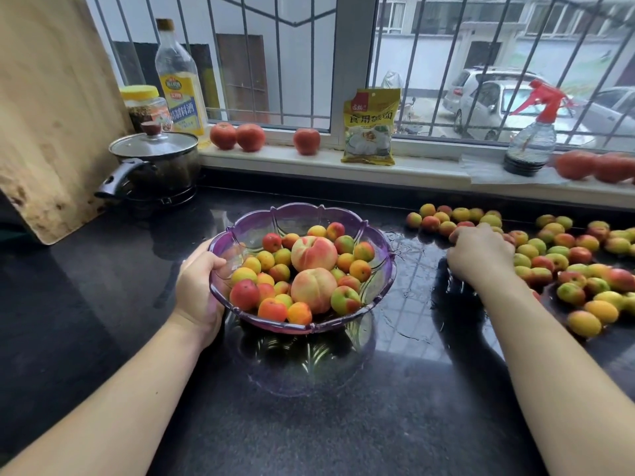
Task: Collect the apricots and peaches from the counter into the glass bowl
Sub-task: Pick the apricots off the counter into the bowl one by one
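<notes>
The left hand (199,286) clamps its grip on the scalloped rim of the purple glass bowl (381,280), steadying it, while the right hand (481,255) cups over apricots (563,266) strewn on the wet, glossy black tabletop (412,389); whether that grip holds one cannot be told. Two fuzzy peaches (313,253) top the smooth apricots already in the bowl.

Daylight through a barred window (343,63) falls on a glossy black counter (309,424).

Two bare forearms; left grip (199,286), right grip (479,255); both sleeveless.
</notes>
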The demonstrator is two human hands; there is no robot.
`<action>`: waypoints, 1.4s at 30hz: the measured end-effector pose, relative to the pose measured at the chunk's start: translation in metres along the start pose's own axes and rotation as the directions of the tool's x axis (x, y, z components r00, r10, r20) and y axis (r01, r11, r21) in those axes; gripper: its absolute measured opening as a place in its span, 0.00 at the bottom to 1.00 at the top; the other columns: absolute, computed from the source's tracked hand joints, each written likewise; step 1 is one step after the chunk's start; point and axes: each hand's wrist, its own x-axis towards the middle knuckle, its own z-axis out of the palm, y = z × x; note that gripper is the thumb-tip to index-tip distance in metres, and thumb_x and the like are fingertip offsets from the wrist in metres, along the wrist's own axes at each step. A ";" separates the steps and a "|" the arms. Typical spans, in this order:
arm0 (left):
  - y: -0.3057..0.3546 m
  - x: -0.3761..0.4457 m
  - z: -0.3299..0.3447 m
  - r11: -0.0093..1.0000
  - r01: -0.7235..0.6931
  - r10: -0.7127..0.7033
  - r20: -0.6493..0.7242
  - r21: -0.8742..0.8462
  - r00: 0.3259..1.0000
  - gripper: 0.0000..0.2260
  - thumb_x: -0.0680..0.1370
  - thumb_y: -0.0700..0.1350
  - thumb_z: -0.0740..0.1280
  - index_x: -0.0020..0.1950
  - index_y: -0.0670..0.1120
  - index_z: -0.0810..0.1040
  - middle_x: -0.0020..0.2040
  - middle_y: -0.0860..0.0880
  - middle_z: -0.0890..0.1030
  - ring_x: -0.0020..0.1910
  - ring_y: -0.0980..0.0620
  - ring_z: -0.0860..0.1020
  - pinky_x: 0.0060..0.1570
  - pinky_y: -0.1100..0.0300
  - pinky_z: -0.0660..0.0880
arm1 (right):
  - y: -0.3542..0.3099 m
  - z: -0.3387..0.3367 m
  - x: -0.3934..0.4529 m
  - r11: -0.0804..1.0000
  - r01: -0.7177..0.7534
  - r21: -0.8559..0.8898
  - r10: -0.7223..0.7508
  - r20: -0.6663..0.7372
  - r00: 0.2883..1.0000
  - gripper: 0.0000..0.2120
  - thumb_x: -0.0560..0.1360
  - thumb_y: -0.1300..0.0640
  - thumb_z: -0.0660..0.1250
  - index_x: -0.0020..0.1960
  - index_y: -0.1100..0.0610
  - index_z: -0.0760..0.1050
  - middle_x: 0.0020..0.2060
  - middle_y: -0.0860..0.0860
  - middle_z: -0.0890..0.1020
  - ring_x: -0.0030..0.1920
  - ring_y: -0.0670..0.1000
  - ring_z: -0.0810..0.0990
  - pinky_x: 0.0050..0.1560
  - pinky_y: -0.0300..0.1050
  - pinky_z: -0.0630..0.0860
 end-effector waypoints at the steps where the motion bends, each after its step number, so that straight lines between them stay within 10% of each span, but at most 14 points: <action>1: 0.000 0.000 0.000 1.000 -0.001 0.001 -0.002 -0.001 1.000 0.28 0.70 0.42 0.60 0.67 0.32 0.78 0.66 0.27 0.78 0.68 0.27 0.77 0.72 0.30 0.72 | -0.001 0.004 -0.001 0.999 0.016 -0.036 -0.016 0.009 1.000 0.16 0.78 0.56 0.66 0.66 0.52 0.77 0.62 0.59 0.75 0.62 0.63 0.75 0.62 0.55 0.71; 9: 0.000 0.000 0.000 1.000 0.011 -0.011 -0.010 0.000 1.000 0.28 0.70 0.42 0.60 0.67 0.32 0.77 0.66 0.26 0.77 0.68 0.27 0.77 0.71 0.31 0.72 | -0.015 0.000 -0.013 0.986 0.114 -0.119 -0.112 0.028 0.993 0.13 0.78 0.58 0.68 0.62 0.53 0.80 0.58 0.56 0.79 0.57 0.60 0.77 0.60 0.53 0.72; 15: -0.001 0.002 -0.002 1.000 0.011 -0.011 -0.029 0.008 1.000 0.25 0.71 0.42 0.60 0.65 0.33 0.79 0.64 0.27 0.79 0.67 0.27 0.77 0.71 0.29 0.71 | -0.040 -0.062 -0.028 0.754 0.238 0.612 -0.291 -0.014 0.957 0.10 0.78 0.51 0.71 0.57 0.53 0.81 0.50 0.51 0.84 0.46 0.51 0.81 0.46 0.48 0.79; 23: -0.002 0.003 -0.002 1.000 -0.017 0.017 -0.027 -0.002 0.999 0.23 0.70 0.41 0.61 0.62 0.34 0.81 0.65 0.26 0.78 0.68 0.26 0.76 0.71 0.28 0.70 | -0.074 -0.094 -0.078 0.695 0.604 0.389 -0.711 0.249 0.658 0.08 0.75 0.49 0.74 0.53 0.46 0.80 0.46 0.42 0.80 0.47 0.43 0.79 0.43 0.34 0.73; 28: -0.004 0.003 -0.004 0.999 -0.029 0.030 -0.006 0.018 1.000 0.21 0.71 0.42 0.61 0.59 0.38 0.83 0.64 0.28 0.79 0.67 0.27 0.77 0.69 0.29 0.73 | -0.076 -0.096 -0.076 0.684 0.607 0.404 -0.706 0.160 0.690 0.06 0.77 0.49 0.71 0.53 0.47 0.80 0.45 0.42 0.82 0.46 0.41 0.80 0.47 0.39 0.78; 34: -0.005 0.002 -0.004 0.999 -0.047 0.047 0.022 0.009 0.999 0.19 0.70 0.42 0.60 0.56 0.39 0.83 0.57 0.34 0.83 0.61 0.32 0.81 0.68 0.32 0.75 | -0.055 -0.079 -0.041 0.675 0.335 0.658 -0.280 -0.192 0.941 0.05 0.80 0.56 0.66 0.49 0.53 0.81 0.41 0.47 0.83 0.37 0.50 0.80 0.38 0.42 0.73; 42: -0.005 0.002 -0.001 0.996 -0.092 0.093 0.047 -0.013 0.995 0.19 0.71 0.39 0.59 0.57 0.40 0.83 0.50 0.42 0.87 0.52 0.44 0.84 0.52 0.52 0.84 | -0.032 -0.003 0.006 0.909 0.069 0.412 -0.015 -0.133 0.991 0.16 0.77 0.64 0.64 0.64 0.58 0.78 0.62 0.60 0.78 0.60 0.63 0.77 0.56 0.51 0.73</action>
